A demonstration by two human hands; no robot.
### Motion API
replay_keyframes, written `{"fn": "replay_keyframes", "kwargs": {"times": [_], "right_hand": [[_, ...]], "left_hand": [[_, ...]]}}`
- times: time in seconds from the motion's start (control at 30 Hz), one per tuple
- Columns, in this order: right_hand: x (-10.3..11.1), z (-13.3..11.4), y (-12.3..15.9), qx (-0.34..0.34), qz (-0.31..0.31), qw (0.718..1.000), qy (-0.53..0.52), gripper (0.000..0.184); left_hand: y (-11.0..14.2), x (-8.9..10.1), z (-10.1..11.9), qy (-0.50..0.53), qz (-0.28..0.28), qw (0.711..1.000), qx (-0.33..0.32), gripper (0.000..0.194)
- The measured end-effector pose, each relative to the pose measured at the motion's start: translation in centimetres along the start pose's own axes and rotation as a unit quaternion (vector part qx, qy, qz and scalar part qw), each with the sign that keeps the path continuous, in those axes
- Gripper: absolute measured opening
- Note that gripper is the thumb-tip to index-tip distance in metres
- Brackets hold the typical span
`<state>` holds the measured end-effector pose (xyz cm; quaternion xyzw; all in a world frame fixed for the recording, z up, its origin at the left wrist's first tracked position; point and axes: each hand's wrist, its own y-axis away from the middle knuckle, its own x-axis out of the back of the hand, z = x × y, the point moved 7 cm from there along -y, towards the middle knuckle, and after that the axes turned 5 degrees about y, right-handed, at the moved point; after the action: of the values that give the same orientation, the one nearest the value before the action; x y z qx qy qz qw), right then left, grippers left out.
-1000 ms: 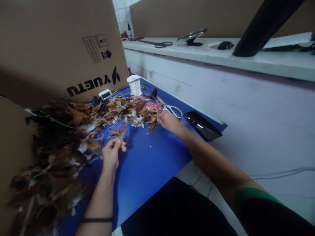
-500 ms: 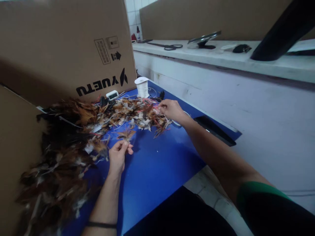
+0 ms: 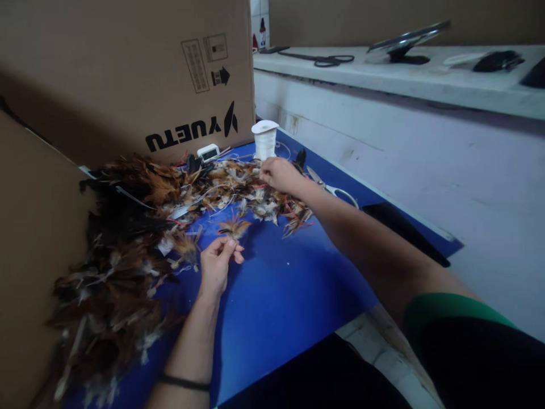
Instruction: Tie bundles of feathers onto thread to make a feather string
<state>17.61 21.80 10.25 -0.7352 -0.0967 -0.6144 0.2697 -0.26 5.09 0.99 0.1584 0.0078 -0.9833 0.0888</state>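
Observation:
My left hand (image 3: 220, 260) is closed in a pinch around the base of a small bunch of brown feathers (image 3: 235, 228), whose tips fan out above the blue tabletop (image 3: 293, 295). Across the table, my right hand (image 3: 281, 174) reaches over a heap of brown, white and reddish feathers (image 3: 217, 184). Its fingers are bent together at the heap; what they hold, if anything, is hidden. Just behind that hand stands a white spool of cord (image 3: 264, 142). White-handled scissors (image 3: 340, 193) lie to its right, partly covered by my forearm.
More dark and brown feathers (image 3: 114, 295) spread down the left side. A large cardboard box (image 3: 128, 74) rises at the back left, with a small white digital display (image 3: 208, 152) before it. A black flat object (image 3: 404, 233) lies along the right edge. Black scissors (image 3: 327, 59) rest on the ledge.
My right hand has moved left along the heap, toward the spool, uncovering more of the scissors. The left hand keeps its feather bunch. The whole view has shifted slightly.

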Motion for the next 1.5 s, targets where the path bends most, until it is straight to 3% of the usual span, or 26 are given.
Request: {"fn": "replay_keyframes", "kwargs": {"times": [0.1,0.2,0.27,0.37,0.5,0.6,0.67,0.77,0.87,0.97,1.0,1.07,1.13,1.23,1.37,1.5], "right_hand": [[2.9,1.5,-0.1,-0.049,0.07,0.993,-0.082,0.019],[4.7,1.9,0.1,-0.047,0.101,0.988,-0.106,0.019],[4.3,1.2,0.3,-0.015,0.072,0.995,-0.07,0.018],[1.5,-0.4,0.9,0.034,-0.008,0.999,0.037,0.016],[-0.8,-0.7,1.3,0.016,-0.029,0.994,0.102,0.022],[0.2,0.3,0.7,-0.017,0.004,0.997,0.073,0.023],[2.3,1.2,0.1,-0.042,0.06,0.997,-0.014,0.016],[6.7,2.1,-0.2,-0.076,0.152,0.958,-0.23,0.005],[11.3,1.5,0.7,-0.084,0.22,0.889,-0.392,0.009],[13.8,-0.3,2.3,-0.067,0.215,0.802,-0.554,0.013],[13.9,-1.1,2.8,-0.058,0.198,0.793,-0.573,0.011],[12.6,-2.8,4.0,-0.06,0.127,0.811,-0.568,0.009],[9.4,-4.3,5.1,-0.082,0.041,0.826,-0.556,0.01],[4.1,-6.1,6.9,-0.112,-0.038,0.826,-0.552,0.01],[-1.6,-7.9,8.6,-0.157,-0.106,0.81,-0.555,0.008],[-3.8,-8.8,9.1,-0.154,-0.131,0.844,-0.498,0.012]], "left_hand": [[0.0,0.0,-0.1,0.003,-0.003,1.0,0.0,0.024],[-0.1,0.0,-0.1,0.004,-0.006,1.0,0.0,0.024],[-0.1,0.1,-0.2,0.002,-0.005,1.0,-0.002,0.023],[0.0,0.1,-0.1,0.002,-0.005,1.0,-0.005,0.024],[0.0,0.0,0.0,0.007,-0.005,1.0,-0.005,0.025],[-0.1,0.0,-0.1,0.009,-0.005,1.0,-0.004,0.026],[-0.1,0.0,-0.2,0.004,-0.006,1.0,-0.003,0.025],[-0.1,0.1,-0.3,0.001,-0.006,1.0,-0.004,0.025],[-0.2,0.1,-0.3,0.008,-0.009,1.0,-0.003,0.026],[-0.3,0.2,-0.2,0.025,-0.009,1.0,-0.001,0.027],[-0.3,0.2,-0.1,0.033,-0.005,0.999,-0.001,0.027],[-0.3,0.4,0.1,0.051,0.006,0.999,0.0,0.029],[-0.3,0.5,0.2,0.07,0.015,0.997,0.005,0.03],[-0.1,0.6,0.2,0.1,0.026,0.994,0.018,0.031],[0.0,0.5,0.1,0.11,0.021,0.993,0.024,0.03],[0.0,0.4,-0.2,0.103,0.025,0.994,0.028,0.031]]}}
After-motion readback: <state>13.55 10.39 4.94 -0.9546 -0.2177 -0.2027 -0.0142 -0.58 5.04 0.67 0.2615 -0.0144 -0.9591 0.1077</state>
